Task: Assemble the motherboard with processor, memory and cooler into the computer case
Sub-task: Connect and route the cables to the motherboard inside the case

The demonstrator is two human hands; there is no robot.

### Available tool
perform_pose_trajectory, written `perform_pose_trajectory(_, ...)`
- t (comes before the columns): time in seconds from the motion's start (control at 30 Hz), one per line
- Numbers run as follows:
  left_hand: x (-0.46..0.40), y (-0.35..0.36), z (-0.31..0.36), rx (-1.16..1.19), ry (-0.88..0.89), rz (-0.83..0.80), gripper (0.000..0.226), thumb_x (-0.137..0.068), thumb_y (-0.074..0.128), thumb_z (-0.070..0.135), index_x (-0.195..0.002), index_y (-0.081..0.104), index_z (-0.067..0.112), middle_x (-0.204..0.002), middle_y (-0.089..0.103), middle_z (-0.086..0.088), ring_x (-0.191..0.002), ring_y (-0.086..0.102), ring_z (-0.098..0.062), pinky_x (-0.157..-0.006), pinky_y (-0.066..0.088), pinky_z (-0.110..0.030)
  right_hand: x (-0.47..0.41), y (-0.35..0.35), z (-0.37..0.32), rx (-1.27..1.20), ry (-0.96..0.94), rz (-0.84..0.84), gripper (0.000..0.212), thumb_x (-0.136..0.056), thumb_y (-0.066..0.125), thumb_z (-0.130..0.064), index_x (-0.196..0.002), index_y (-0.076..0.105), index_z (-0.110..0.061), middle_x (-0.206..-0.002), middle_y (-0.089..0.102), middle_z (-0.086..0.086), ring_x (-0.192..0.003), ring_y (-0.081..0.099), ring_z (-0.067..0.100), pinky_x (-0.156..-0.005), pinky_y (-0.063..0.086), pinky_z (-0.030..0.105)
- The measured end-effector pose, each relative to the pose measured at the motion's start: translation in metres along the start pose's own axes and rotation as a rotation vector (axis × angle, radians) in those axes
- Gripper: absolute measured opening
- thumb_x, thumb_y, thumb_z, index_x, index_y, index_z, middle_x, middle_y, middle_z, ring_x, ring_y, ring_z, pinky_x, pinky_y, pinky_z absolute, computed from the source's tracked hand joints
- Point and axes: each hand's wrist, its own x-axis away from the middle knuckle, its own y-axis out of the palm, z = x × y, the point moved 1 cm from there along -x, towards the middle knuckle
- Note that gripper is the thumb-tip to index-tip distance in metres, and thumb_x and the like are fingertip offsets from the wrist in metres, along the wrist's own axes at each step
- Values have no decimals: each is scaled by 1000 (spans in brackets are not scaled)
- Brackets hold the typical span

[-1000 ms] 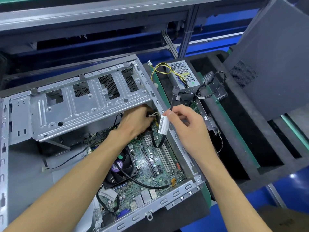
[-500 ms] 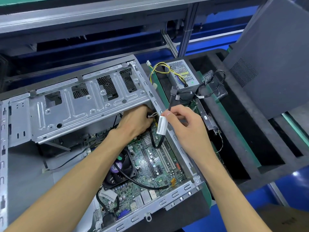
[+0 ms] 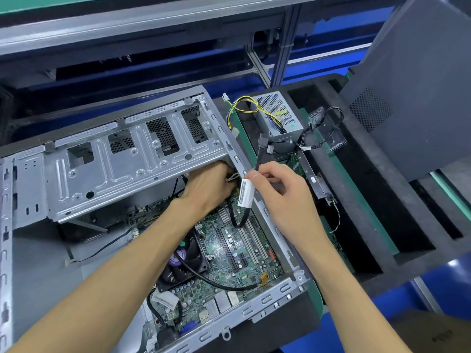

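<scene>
The open computer case point(image 3: 257, 309) lies on its side with the green motherboard point(image 3: 229, 240) and its black fan cooler point(image 3: 186, 261) inside. My left hand point(image 3: 206, 189) reaches under the silver drive cage point(image 3: 132, 164) at the board's far edge, its fingertips hidden around a small white connector. Over the case's right rail, my right hand point(image 3: 280, 197) pinches a black cable point(image 3: 257, 161) that carries a white label point(image 3: 246, 193). From the label the cable loops down to the board and rises to a black plug.
A black foam tray point(image 3: 382, 225) to the right holds a silver power supply point(image 3: 277, 113) with yellow and black wires, plus loose cables and a bracket. The grey side panel point(image 3: 418, 85) leans at the far right. A metal frame rail crosses the back.
Both hands stay almost where they were. The right hand has shifted slightly with the labelled cable; the left hand remains under the drive cage.
</scene>
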Motion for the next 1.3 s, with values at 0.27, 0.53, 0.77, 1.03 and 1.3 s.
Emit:
perform_pose_trajectory(0.27,-1,-8,11,-20,-35,-57,11,-96,55,24,-94,45,20,-70,47,8,-54,41,-5,-49,33,-26,1,0,-3,40,-5,-4,13,-95,65,-28,-89,73,-20,-94,58,1,-77,55,3,-71,42,11)
perform_pose_trajectory(0.53,4,-13,14,15,-101,-116,9,-97,53,24,-95,48,17,-72,51,4,-60,48,-17,-63,43,-31,3,1,-9,120,-28,-26,11,-96,66,-30,-96,76,-26,-103,57,0,-84,57,2,-75,43,9)
perform_pose_trajectory(0.77,27,-16,7,11,90,25,23,-91,59,22,-113,63,17,-96,66,-5,-72,52,-22,-70,45,-31,10,0,-19,238,-88,-12,17,-95,64,-36,-106,77,-33,-106,53,-12,-112,49,6,-90,36,11)
perform_pose_trajectory(1.03,87,-61,-14,91,138,0,45,-96,56,22,-140,52,31,-132,61,11,-114,60,-11,-100,46,-31,20,18,-40,198,-296,-157,15,-96,66,-17,-104,77,-22,-89,60,-4,-74,57,11,-66,45,17)
perform_pose_trajectory(1.3,151,-120,-10,1009,186,199,24,-92,65,12,-111,74,22,-105,75,7,-98,69,-7,-80,50,-12,34,37,-42,240,-325,-239,12,-95,68,-15,-103,77,-13,-90,63,0,-79,61,16,-71,52,32)
